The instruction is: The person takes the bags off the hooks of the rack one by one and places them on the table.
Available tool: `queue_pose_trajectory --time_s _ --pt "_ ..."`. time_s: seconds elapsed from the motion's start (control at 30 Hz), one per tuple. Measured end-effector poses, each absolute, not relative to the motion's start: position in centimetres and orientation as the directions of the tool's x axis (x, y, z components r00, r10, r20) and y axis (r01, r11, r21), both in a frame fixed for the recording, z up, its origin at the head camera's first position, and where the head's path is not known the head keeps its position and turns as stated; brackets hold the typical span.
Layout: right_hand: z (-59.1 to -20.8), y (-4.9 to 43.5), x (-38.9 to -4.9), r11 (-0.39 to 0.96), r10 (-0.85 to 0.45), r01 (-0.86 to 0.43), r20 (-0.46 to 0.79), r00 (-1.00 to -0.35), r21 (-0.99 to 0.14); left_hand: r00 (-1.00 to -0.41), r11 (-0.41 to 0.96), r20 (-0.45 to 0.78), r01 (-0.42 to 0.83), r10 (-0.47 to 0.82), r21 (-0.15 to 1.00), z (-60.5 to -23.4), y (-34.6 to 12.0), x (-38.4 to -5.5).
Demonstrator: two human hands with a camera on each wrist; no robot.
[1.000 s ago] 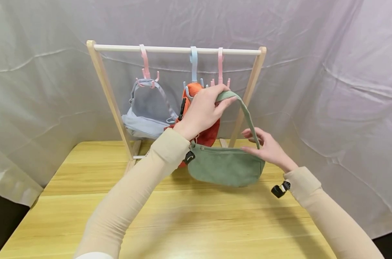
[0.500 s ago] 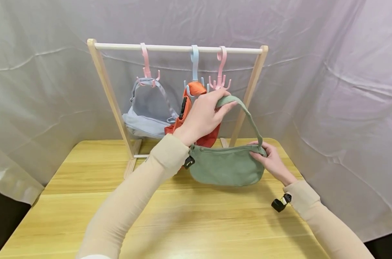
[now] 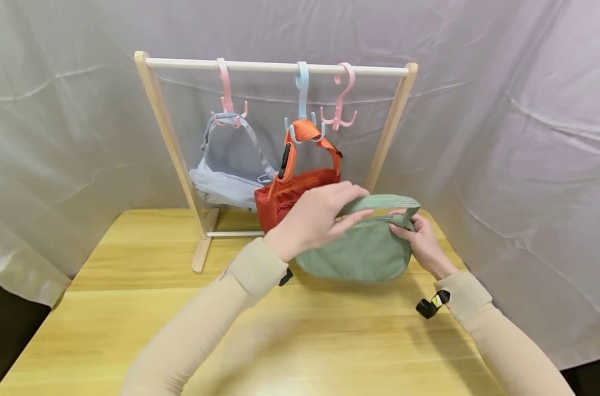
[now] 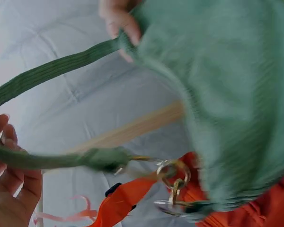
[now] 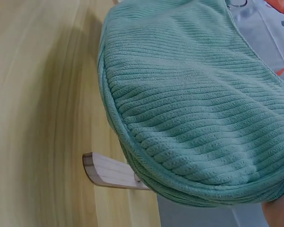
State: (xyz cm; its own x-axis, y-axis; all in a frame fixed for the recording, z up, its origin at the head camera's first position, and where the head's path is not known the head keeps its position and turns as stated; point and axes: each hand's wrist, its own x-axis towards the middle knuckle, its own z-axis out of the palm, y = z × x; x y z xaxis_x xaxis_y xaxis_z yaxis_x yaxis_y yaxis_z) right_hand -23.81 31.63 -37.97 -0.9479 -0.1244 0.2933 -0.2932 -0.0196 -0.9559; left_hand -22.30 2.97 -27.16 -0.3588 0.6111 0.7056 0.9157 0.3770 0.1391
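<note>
Well, nearest, both hands are busy over the desk (image 3: 379,352): the left hand (image 3: 317,217) has its fingers loosely curled round the strap (image 3: 390,201) of the green bag (image 3: 364,256), while the right hand (image 3: 425,242) pinches the bag's end between thumb and fingers. I'd judge this to be a settling of strap and bag; the next move seems to call for a sure hold on that loop, with the body kept steady. Rings (image 4: 174,185) at the strap's end show from the left wrist, though not from the head; the right wrist gives a rack foot (image 5: 111,171) that the green bag seems to hide from the head. Farther off, the red bag (image 3: 300,190) hangs from the blue hook (image 3: 302,91); whether it touches the green bag, I can't tell. Only the head view shows the pale bag (image 3: 225,184), and the rail (image 3: 265,66) above.
</note>
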Motion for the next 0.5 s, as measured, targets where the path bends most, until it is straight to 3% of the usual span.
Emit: queue_pose_trajectory --time_s 0.13,0.23,0.37,0.5 --pt "-37.7 31.7 -23.7 -0.062 -0.123 -0.299 0.305 -0.944 -0.952 -0.292 0.343 0.672 0.938 0.68 0.06 -28.7 2.8 -21.6" --pt "-37.6 31.7 -23.5 -0.037 -0.113 -0.353 0.355 -0.928 -0.935 -0.284 0.315 0.642 0.946 0.712 0.07 -29.8 2.6 -21.5" --pt "-37.4 31.7 -23.5 0.024 -0.093 -0.405 0.402 -0.911 -0.914 -0.357 0.368 0.633 0.922 0.687 0.12 -30.8 2.4 -21.7" --pt "-37.3 31.8 -23.4 0.071 -0.084 -0.417 0.411 -0.908 -0.906 -0.49 0.502 0.632 0.846 0.601 0.178 -31.6 2.2 -22.3"
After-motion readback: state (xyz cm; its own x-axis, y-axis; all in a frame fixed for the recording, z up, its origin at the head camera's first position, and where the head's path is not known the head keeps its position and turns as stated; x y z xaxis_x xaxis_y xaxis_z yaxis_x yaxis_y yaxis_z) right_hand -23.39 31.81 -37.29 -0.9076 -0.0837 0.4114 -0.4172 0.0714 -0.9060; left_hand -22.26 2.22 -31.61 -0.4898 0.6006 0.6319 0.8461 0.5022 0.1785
